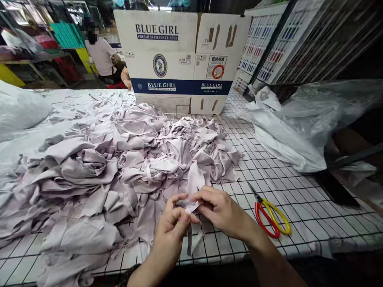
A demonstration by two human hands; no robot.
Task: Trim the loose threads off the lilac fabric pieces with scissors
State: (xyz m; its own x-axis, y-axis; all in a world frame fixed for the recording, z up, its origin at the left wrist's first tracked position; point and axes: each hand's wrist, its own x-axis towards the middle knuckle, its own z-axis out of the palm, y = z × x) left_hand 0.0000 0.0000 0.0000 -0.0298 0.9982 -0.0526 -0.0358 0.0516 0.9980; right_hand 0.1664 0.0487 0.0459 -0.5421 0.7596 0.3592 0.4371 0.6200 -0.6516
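Observation:
Both hands meet near the table's front edge over a small pale lilac fabric piece (191,206). My left hand (172,225) pinches its lower end between thumb and fingers. My right hand (220,209) pinches its upper end from the right. A strip of the same piece hangs down below my hands. Behind them lies a big heap of lilac fabric scraps (119,159). Red and yellow handled scissors (269,217) lie closed on the table just right of my right wrist.
The table (269,167) has a white top with a black grid. A Blue Girl beer carton (179,59) stands at the back. Crumpled clear plastic bags (299,127) lie at the right, a white bag (18,107) at the far left. A person sits in the background.

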